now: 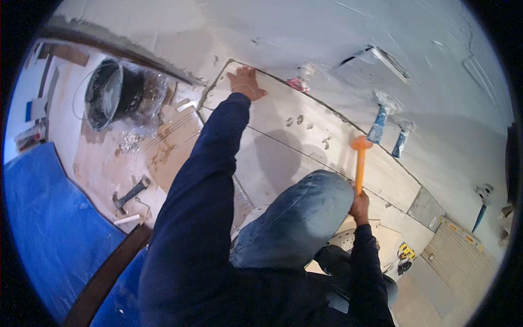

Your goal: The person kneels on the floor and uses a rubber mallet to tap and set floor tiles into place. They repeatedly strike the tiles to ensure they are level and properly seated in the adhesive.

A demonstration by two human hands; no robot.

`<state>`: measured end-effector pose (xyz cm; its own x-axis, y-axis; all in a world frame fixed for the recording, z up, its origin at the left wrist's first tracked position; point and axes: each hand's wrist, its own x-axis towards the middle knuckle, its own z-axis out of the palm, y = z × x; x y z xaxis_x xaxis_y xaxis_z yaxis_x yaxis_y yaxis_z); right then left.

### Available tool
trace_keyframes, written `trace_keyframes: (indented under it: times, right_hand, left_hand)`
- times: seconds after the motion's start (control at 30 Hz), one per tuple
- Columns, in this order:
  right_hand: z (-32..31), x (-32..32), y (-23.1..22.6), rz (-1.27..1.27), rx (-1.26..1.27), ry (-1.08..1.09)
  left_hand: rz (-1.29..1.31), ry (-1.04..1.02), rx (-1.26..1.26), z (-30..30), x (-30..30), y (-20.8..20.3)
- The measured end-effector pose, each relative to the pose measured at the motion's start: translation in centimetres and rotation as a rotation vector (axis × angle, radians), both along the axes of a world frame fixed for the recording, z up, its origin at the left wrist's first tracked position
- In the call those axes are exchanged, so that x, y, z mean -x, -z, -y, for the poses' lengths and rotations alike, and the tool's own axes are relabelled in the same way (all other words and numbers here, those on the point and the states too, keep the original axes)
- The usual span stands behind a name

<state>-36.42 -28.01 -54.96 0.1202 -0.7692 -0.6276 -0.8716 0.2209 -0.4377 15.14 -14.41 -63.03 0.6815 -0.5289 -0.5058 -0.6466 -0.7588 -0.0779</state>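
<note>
Orange is colouring the mallet (360,169) that the right grip (359,207) is holding, fingers wrapping the lower part of its handle beside the person's bent knee (305,212). Its head is pointing away from the person, near the foot of the wall (457,136), above the pale floor tiles (389,169); whether it is touching them, I cannot tell. The left grip (246,84) is holding nothing and lying wide, fingers splaying on a tile near its far left corner. Between the hands, grey smears (300,119) are dotting that tile. Just beyond the mallet's head, two blue-wrapped pipes (378,124) are sticking out of the wall. Farther left, a dark bucket (132,87) is sitting beside clear plastic (155,92), while a hammer (131,194) is lying nearer the blue sheet (49,201).
</note>
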Motion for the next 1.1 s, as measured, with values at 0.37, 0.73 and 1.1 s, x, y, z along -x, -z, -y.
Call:
trace_keyframes:
  times: [0.37,0.73,1.1]
  right_hand:
    - [-1.4,-11.5,2.3,-0.039,-0.028,-0.253]
    - [-3.4,-6.2,7.6,0.152,0.086,-0.121]
    - [-3.5,-3.4,8.6,0.195,0.138,-0.115]
  left_hand:
    - [0.014,0.055,-0.044,0.0,0.0,0.2]
    - [0.011,-0.159,0.009,0.8,1.6,0.6]
    - [0.007,-0.143,0.046,0.7,1.6,-0.1]
